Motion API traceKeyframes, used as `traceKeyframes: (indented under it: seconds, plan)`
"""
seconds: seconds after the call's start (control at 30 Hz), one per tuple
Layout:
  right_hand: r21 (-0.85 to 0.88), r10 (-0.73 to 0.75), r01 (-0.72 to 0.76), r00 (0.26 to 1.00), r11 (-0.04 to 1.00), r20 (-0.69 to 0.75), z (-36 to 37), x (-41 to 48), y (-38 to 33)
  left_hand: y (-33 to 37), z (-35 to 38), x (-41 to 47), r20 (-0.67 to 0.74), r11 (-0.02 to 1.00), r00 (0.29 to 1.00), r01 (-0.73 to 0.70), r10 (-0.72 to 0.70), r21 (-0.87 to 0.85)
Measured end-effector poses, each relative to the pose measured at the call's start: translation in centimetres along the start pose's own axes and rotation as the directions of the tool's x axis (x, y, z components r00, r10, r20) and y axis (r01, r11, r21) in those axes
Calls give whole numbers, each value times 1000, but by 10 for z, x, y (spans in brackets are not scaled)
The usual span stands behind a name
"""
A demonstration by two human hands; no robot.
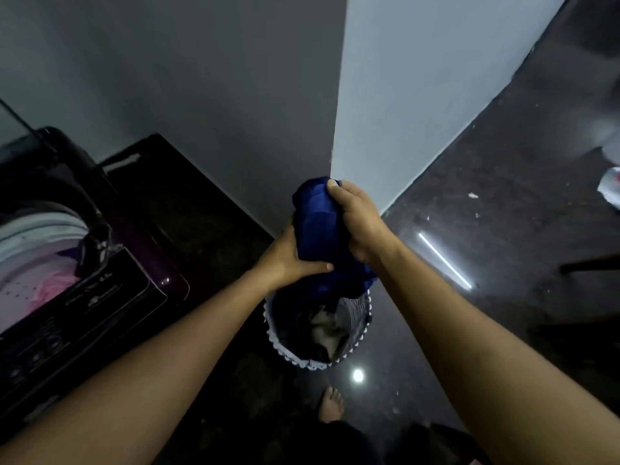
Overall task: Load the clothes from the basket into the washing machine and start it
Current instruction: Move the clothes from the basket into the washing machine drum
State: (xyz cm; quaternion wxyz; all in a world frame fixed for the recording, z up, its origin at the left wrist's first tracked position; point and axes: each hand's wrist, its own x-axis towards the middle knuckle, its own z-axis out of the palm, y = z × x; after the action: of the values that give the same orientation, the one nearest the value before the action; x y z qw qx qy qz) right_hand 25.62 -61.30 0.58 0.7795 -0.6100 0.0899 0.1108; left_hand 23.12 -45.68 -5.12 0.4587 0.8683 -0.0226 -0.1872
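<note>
A bunched dark blue garment (318, 229) is held above a round white basket (360, 317) that stands on the floor by a wall corner. My left hand (288, 260) grips the garment's lower left side. My right hand (355, 219) clutches its top right. The garment's tail hangs down to the basket's rim. Dark clothes (323, 330) lie inside the basket. The top-loading washing machine (110, 280) stands at the left with its lid raised; pink and dark clothes (53, 283) lie in its drum.
A grey wall corner (332, 146) rises just behind the basket. The dark glossy floor (503, 196) stretches to the right, with a white object (610, 189) at the far right edge. My bare foot (330, 404) stands just before the basket.
</note>
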Motion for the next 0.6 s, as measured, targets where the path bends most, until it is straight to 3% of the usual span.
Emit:
traceKeyframes:
  seconds: [0.1, 0.17, 0.33, 0.43, 0.6]
  plan:
    - [-32, -76, 77, 996, 997, 45, 4, -13, -44, 39, -17, -5, -19, 965, 998, 51, -57, -257]
    - [-201, -208, 217, 976, 955, 64, -7, -21, -60, 62, -30, -10, -39, 925, 997, 51, -70, -376]
    - [-567, -351, 468, 884, 678, 309, -47, -47, -51, 122, -65, -21, -107, 831, 993, -103, 53, -546]
    - [-675, -230, 395, 917, 623, 325, -51, -51, -30, 159, -83, -31, -103, 757, 986, -165, 129, -632]
    - [-668, -113, 240, 967, 705, 229, -29, -48, -9, 198, -104, -47, -91, 609, 965, -227, 247, -760]
